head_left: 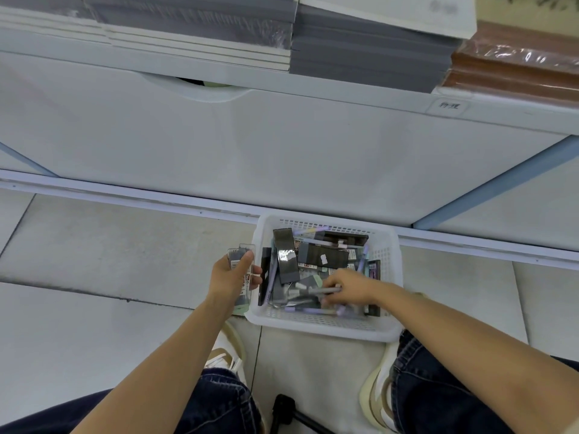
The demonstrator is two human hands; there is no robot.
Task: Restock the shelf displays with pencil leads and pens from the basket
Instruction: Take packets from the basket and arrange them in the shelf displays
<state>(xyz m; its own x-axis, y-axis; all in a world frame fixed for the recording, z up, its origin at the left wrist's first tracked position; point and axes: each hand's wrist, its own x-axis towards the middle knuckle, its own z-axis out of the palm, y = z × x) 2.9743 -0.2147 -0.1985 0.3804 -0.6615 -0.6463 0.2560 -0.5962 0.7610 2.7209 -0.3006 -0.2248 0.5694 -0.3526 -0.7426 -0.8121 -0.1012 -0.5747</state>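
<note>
A white perforated basket [388, 321] stands on the floor in front of the shelf base. It holds several dark pencil-lead boxes [285, 256] and lilac and grey pens [310, 311]. My left hand [230, 277] is just left of the basket and grips a stack of clear pencil-lead cases [242, 252]. My right hand [347, 288] reaches into the basket, fingers curled round a grey pen [313, 290] lying among the others.
The white shelf base [282, 145] with a curved handle cut-out rises behind the basket. Stacked grey, white and brown notebooks [369, 51] lie on the shelf above. My knees and pale shoes [376, 393] flank the basket on the tiled floor.
</note>
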